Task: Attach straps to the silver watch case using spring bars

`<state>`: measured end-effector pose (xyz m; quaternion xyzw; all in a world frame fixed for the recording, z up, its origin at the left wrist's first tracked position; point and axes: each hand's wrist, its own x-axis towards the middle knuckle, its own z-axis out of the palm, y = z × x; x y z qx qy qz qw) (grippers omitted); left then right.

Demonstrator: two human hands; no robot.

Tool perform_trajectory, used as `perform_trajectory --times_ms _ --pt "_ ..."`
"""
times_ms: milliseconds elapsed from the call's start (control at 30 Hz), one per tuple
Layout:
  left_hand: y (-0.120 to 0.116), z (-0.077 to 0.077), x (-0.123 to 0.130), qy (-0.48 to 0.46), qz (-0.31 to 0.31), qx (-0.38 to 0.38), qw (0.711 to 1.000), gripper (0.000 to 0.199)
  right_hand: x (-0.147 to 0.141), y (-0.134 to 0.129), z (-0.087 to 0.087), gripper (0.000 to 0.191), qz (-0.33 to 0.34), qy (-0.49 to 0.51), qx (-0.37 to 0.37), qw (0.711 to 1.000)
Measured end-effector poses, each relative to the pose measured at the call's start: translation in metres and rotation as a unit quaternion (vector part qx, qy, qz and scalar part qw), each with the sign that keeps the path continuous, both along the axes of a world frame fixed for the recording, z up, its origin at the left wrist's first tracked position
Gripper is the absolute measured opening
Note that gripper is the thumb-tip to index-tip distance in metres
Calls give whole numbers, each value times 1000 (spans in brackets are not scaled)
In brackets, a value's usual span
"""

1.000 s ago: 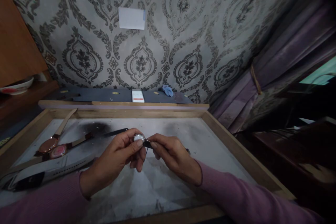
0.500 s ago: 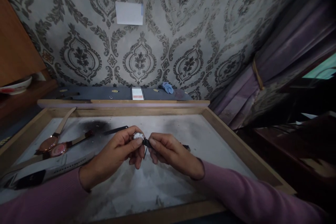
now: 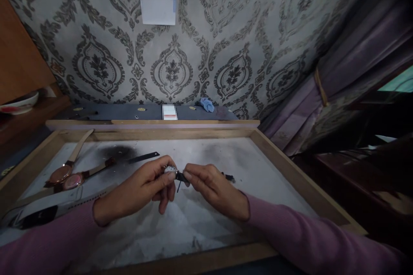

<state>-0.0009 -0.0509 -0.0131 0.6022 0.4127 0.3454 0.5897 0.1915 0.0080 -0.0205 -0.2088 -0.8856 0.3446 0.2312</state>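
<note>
A small round wristwatch [image 3: 170, 169] with a pale dial and a shiny case is held up over the wooden tray. My left hand [image 3: 150, 184] is closed round its case, with the thumb on the rim. The dark watch strap [image 3: 181, 176] runs from the case to my right hand [image 3: 209, 187], which pinches it between thumb and fingers. A thin dark strip hangs below the watch between the hands. Partly behind my right hand lies a small dark object [image 3: 229, 177], its kind unclear.
Inside the wooden tray [image 3: 309, 189], a rose-gold watch [image 3: 60, 173], a pink-dialled watch [image 3: 73, 181] and a grey-and-black watch-like thing [image 3: 41, 215] lie at left. A dark flat strip [image 3: 143, 157] lies behind my left hand. Beyond the tray sit a small box [image 3: 169, 112] and blue cloth [image 3: 207, 104].
The watch dial now shows more clearly, with less glare. My right hand's lower fingers have curled in under the strap. The view has shifted slightly.
</note>
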Motion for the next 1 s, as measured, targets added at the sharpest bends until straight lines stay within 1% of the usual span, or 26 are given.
perform_trajectory --times_ms 100,200,267,467,600,700,767,800,867,933,1000 --pt "0 -3 -2 26 -4 7 1000 24 0 -1 0 36 13 -1 -15 1000" --pt "0 -7 -3 8 -1 -3 1000 25 -1 -1 0 38 20 -6 -42 999" --pt "1 -10 -2 -4 -1 -13 1000 25 0 -1 0 37 21 -13 -39 999" --pt "0 -11 -1 7 10 -15 1000 23 2 -2 -2 30 27 -34 16 999" --pt "0 -10 0 23 15 -10 1000 21 3 -3 -5 29 10 -62 71 996" --pt "0 -11 0 23 20 -20 999 20 3 -3 -9 28 -6 -89 121 989" --pt "1 -13 0 12 19 -32 999 20 3 -3 -11 26 -12 -103 135 986" --pt "1 -14 0 7 17 -37 999 21 3 -2 -11 26 -11 -105 128 986" --pt "2 -15 -1 5 6 -41 999 22 2 -1 -12 26 4 -93 83 992" --pt "2 -14 -3 15 -4 -35 999 24 0 0 -12 30 23 -54 4 998" --pt "3 -13 -4 30 -6 -18 999 24 -2 2 -11 36 38 -13 -78 996"
